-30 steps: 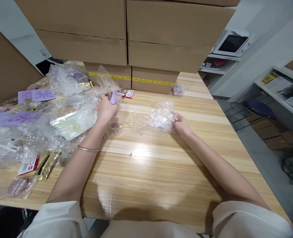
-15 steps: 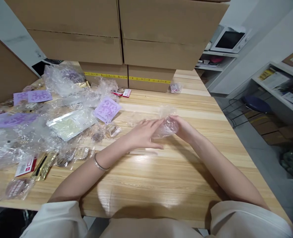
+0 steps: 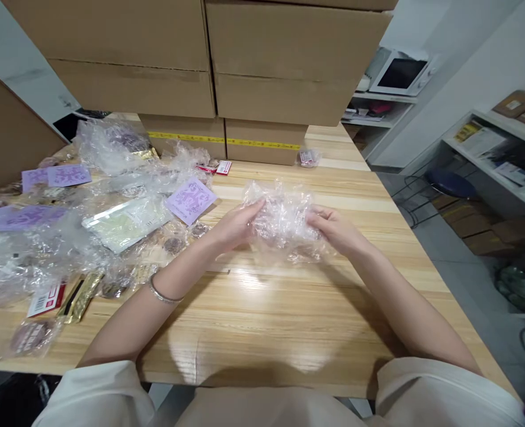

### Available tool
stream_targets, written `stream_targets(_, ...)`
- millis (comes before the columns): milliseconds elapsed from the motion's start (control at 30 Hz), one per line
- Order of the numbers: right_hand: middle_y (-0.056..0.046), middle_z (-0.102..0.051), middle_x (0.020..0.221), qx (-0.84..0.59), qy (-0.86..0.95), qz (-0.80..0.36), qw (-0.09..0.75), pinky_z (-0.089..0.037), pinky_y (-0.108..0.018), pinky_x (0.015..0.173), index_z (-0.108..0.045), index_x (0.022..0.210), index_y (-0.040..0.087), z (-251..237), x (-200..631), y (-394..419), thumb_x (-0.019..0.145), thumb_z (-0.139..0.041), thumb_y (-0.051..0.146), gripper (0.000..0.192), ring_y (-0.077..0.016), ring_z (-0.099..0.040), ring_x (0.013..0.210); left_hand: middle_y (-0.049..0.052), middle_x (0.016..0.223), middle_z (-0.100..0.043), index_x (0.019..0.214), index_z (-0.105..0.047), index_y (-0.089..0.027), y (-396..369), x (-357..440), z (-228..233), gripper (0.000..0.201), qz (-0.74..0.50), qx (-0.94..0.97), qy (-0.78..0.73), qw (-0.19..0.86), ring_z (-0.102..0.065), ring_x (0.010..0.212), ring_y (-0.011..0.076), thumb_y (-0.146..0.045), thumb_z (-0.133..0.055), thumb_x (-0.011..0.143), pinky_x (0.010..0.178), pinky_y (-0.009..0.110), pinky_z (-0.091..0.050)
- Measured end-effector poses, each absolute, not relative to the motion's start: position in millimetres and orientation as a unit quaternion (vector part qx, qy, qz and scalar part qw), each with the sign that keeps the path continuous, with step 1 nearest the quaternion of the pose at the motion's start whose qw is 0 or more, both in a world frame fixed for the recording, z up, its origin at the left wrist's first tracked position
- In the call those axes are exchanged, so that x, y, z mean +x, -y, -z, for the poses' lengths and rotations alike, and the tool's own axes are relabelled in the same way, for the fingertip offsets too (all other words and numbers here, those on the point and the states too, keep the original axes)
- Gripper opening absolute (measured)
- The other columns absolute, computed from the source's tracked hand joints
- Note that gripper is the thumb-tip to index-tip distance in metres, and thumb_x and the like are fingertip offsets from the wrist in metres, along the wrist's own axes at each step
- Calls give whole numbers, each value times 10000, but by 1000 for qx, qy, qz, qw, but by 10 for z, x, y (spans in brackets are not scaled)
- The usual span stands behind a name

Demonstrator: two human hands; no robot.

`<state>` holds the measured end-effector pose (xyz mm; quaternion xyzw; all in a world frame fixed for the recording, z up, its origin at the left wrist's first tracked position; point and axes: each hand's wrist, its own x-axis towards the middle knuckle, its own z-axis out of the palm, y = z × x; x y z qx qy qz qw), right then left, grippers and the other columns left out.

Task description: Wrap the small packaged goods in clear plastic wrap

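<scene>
The left hand [image 3: 234, 229] is now joining the right hand [image 3: 339, 230] in grasping the clear plastic [image 3: 284, 219], so both are spreading it wider.

Wrap [image 3: 284, 222]: crinkled, glossy plastic. Tabletop [image 3: 280, 320]: smooth, semi-glossy wood. Boxes [image 3: 284, 98]: matt cardboard. Bracelet [image 3: 161, 296]: shiny metal.

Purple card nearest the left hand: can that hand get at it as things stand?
Probably yes: the purple card lies face-up at the pile's edge, close to the left hand, with nothing visible covering it. But that hand is on the clear plastic bundle, so it would likely need to let go first.
</scene>
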<state>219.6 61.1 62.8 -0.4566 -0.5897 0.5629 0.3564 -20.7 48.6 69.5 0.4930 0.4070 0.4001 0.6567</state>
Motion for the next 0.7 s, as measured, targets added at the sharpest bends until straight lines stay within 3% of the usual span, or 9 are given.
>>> stream_targets(67, 62, -455, 493, -500, 617, -475, 379, -269, -219, 394, -617, 701, 198, -741, 2281, -550, 755, -712, 550, 369, -75, -361, 408, 95, 1190, -713, 1157, -712, -190, -501, -272, -714, 461, -424, 498, -459, 602, -609, 1195, 298, -550, -602, 891, 954, 391, -511)
stream_targets(133, 69, -394, 437, -524, 633, -409, 396, -235, -234, 378, -607, 656, 204, -823, 2377, -513, 778, -694, 545, 373, -77, -311, 379, 82, 1049, -743, 1041, -740, -179, -516, -336, -760, 420, -409, 509, -480, 585, -665, 1049, 277, -546, -628, 871, 860, 362, -533)
stream_targets(267, 35, -481, 490, -530, 646, -292, 466, -333, -258, 428, -676, 724, 224, -851, 2573, -562, 786, -701, 513, 296, -112, -414, 437, 66, 947, -742, 880, -742, -169, -519, -430, -858, 342, -343, 545, -470, 604, -674, 899, 211, -504, -712, 821, 779, 299, -520)
stream_targets(367, -61, -704, 942, -502, 676, -192, 504, -513, -322, 659, -683, 1117, 260, -802, 2700, -671, 850, -620, 507, 370, -194, -646, 789, 60, 950, -745, 873, -747, -167, -500, -440, -855, 291, -322, 532, -437, 649, -676, 867, 183, -419, -810, 743, 751, 268, -518)
stream_targets(433, -129, -634, 1269, -542, 686, -142, 464, -528, -405, 840, -520, 1385, 238, -762, 2749, -712, 847, -613, 505, 608, -250, -637, 1064, 72, 932, -751, 884, -754, -146, -486, -396, -800, 281, -341, 483, -408, 696, -687, 856, 188, -360, -829, 718, 754, 273, -533)
stream_targets(467, -161, -617, 1297, -586, 687, -132, 409, -516, -448, 882, -500, 1408, 200, -741, 2753, -711, 832, -624, 518, 669, -280, -625, 1108, 81, 928, -754, 894, -756, -133, -479, -358, -761, 268, -362, 448, -392, 718, -694, 861, 194, -330, -819, 723, 774, 283, -543)
stream_targets(533, -191, -684, 1136, -655, 685, -179, 265, -503, -497, 890, -643, 1238, 127, -685, 2710, -665, 833, -602, 582, 610, -322, -653, 1032, 92, 937, -761, 937, -757, -113, -463, -256, -674, 243, -417, 364, -362, 750, -706, 871, 201, -257, -772, 742, 820, 303, -557)
stream_targets(600, -165, -727, 964, -627, 684, -330, 174, -506, -483, 877, -736, 1008, 131, -607, 2595, -588, 882, -497, 645, 581, -310, -676, 938, 83, 936, -764, 989, -750, -114, -440, -140, -600, 262, -461, 289, -333, 770, -710, 836, 189, -197, -719, 743, 821, 302, -565)
stream_targets(700, -109, -737, 1060, -455, 626, -592, 226, -509, -423, 908, -722, 1065, 194, -485, 2362, -502, 913, -472, 604, 504, -257, -669, 990, 55, 808, -742, 911, -734, -116, -383, 21, -548, 209, -466, 246, -316, 789, -680, 691, 161, -163, -694, 712, 708, 282, -569)
